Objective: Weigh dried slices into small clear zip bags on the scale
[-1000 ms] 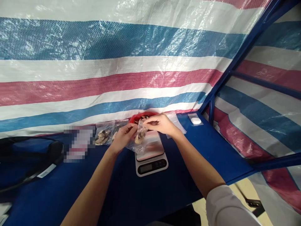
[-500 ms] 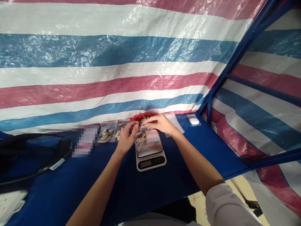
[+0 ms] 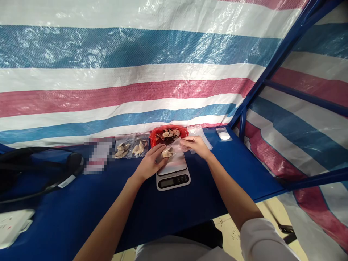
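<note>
A clear plastic bag (image 3: 177,148) with pale, brown-edged dried pieces in its left end is stretched sideways between my hands. It is over the steel plate of a white kitchen scale (image 3: 174,184); whether it touches the plate I cannot tell. My left hand (image 3: 149,162) grips the filled end, its fingers along the bag and partly covering it. At the other end, my right hand (image 3: 197,145) pinches the bag's edge between thumb and fingers. Just behind the scale stands a red plastic bag (image 3: 153,137), open at the top and full of similar dried pieces.
Two filled clear bags (image 3: 122,150) lie left of the red bag. Flat plastic bags (image 3: 199,134) are at its right, with a small white object (image 3: 224,136) in a bag farther right. Black headphones (image 3: 73,163) and a white power strip (image 3: 15,226) occupy the table's left side.
The clear bag has turned from hanging down to lying sideways. My right hand has moved right, pulling its edge, and my left hand has shifted onto the filled end. More of the red bag shows.
</note>
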Demonstrator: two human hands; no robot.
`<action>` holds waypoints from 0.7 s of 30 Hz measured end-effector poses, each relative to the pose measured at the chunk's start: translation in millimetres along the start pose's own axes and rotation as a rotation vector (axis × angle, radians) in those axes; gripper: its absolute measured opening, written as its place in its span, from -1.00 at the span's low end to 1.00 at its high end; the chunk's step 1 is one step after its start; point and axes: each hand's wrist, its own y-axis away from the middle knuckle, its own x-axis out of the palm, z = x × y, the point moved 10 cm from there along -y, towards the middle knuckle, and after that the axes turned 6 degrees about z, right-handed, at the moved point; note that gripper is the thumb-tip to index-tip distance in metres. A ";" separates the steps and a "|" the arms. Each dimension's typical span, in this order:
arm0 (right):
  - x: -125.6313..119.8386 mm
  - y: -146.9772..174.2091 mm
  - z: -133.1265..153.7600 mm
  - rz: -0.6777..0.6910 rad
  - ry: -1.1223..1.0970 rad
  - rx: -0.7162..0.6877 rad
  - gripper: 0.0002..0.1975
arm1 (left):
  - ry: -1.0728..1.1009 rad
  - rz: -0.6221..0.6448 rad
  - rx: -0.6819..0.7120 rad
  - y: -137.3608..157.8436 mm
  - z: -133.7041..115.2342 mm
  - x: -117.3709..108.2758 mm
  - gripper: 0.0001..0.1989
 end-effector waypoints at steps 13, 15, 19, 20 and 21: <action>-3.5 9.5 -18.4 0.010 0.149 -0.102 -0.64 | -0.107 0.000 0.048 3.9 7.9 -9.8 -0.47; -8.1 13.3 -19.0 -0.010 0.156 -0.124 -0.64 | -0.104 -0.051 0.034 11.5 11.2 -14.2 -0.46; -28.3 27.1 -18.9 -0.102 0.208 -0.159 -0.64 | -0.094 -0.221 -0.022 32.7 22.3 -27.2 -0.51; -33.7 31.9 -17.7 -0.124 0.258 -0.172 -0.65 | -0.102 -0.258 -0.041 38.1 25.8 -29.7 -0.53; -37.9 36.9 -15.5 -0.142 0.334 -0.188 -0.66 | -0.117 -0.284 -0.057 42.8 28.9 -31.1 -0.55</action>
